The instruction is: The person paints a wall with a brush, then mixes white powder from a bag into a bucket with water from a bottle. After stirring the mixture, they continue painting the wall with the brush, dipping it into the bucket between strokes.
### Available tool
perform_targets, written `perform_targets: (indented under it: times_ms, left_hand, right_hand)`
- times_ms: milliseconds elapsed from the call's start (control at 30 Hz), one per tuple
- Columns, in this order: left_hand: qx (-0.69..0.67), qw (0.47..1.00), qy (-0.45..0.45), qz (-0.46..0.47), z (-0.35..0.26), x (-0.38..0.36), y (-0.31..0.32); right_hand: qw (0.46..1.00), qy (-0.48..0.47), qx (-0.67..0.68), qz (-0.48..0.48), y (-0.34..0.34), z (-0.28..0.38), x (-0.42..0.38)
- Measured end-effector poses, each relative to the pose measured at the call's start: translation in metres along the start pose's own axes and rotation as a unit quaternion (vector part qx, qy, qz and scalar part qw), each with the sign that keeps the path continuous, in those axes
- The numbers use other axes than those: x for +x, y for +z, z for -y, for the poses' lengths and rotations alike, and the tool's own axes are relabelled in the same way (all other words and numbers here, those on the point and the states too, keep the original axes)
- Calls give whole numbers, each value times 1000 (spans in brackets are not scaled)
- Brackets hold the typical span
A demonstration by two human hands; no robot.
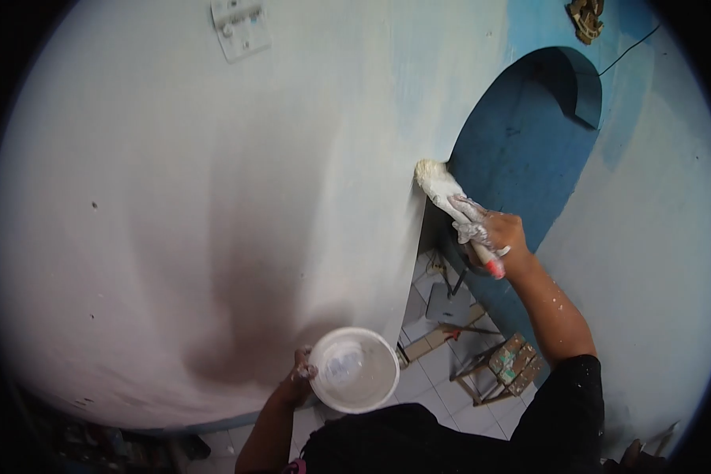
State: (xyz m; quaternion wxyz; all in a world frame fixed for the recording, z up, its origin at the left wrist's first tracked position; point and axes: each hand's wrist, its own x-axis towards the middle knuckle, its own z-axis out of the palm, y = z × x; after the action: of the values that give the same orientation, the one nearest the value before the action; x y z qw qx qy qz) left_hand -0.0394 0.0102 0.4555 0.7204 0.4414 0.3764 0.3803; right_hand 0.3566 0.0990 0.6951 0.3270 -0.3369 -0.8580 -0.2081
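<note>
My right hand [494, 237], smeared with white paint, is closed around the handle of a paintbrush [442, 186]. The brush is coated in white, with a red end to its handle, and its bristles are at the wall's edge beside the blue arched opening [513, 150]. Lower down, my left hand [302, 367] grips the rim of a round white plastic tub [355, 371]. A little pale, whitish stuff shows at the tub's bottom. The wall [355, 197] in front of me is whitish, with light blue showing through near the arch.
A paint-spattered wooden stool [513, 363] stands on the white tiled floor [438, 367] below, near a grey flat object [448, 302]. A white switch plate [241, 31] is fixed high on the wall. Above the arch hang a brown ornament [584, 20] and a dark wire [628, 50].
</note>
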Motion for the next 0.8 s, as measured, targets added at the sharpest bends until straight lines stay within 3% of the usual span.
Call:
perform_targets:
  times_ms: [67,100,133,200,300,400,633,800]
  left_hand:
    - [25,1000,4,-3,-9,-3,5]
    - [70,997,18,-5,2,3,-6]
    - [73,996,37,-19,-11,0,5]
    - [132,988,72,-28,-37,-5,24]
    - [177,983,23,-51,-61,-18,41]
    - [90,995,19,-50,-56,-20,39]
    - [38,996,11,-79,-43,-35,22]
    - [18,996,13,-89,-30,-28,25]
  right_hand:
    - [992,70,100,-17,-19,24,2]
    - [956,84,279,-30,-16,27,-4]
    - [887,95,448,-48,-13,31,-11]
    - [820,79,567,13,-15,55,-22]
    - [849,20,495,185,-15,102,-18]
    - [863,-34,422,274,8,139,-3]
    - [885,-64,230,401,67,188,18]
    - [904,-92,183,376,88,192,2]
